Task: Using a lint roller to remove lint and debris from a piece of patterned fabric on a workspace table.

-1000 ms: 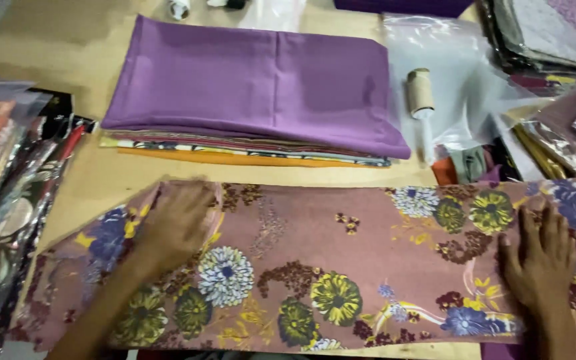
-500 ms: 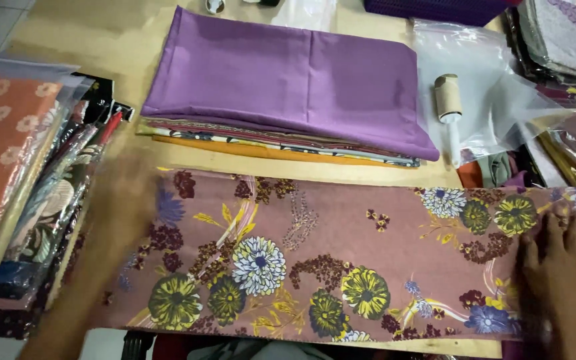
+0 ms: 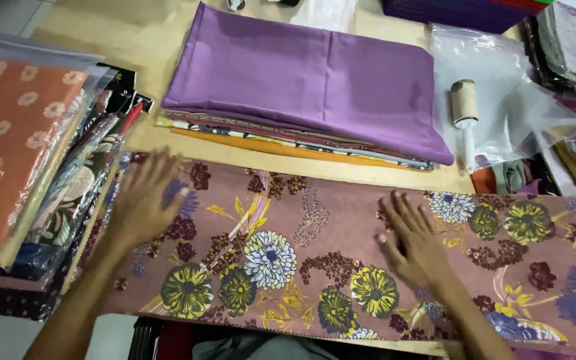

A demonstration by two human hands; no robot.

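Observation:
A long folded strip of mauve fabric [image 3: 341, 213] with yellow, white and blue flowers lies across the wooden table's near edge. My left hand [image 3: 143, 200] rests flat on its left end, fingers spread. Near the middle of the strip, my right hand [image 3: 416, 241] presses flat on the cloth, fingers apart. Neither hand holds anything. Beyond the strip sits a stack of folded fabrics [image 3: 308, 93] with a plain purple piece on top.
Bagged printed fabrics [image 3: 28, 153] are piled at the left, an orange floral one on top. A lint roller [image 3: 464, 113] lies on clear plastic bags [image 3: 501, 87] at the right. More bagged cloth [image 3: 571, 47] and a dark blue basket [image 3: 455, 10] stand at the back right.
My right hand has slid left along the floral strip, from its right end to near the middle. My left hand stays at the strip's left end, now on the cloth's edge. The view shifted left.

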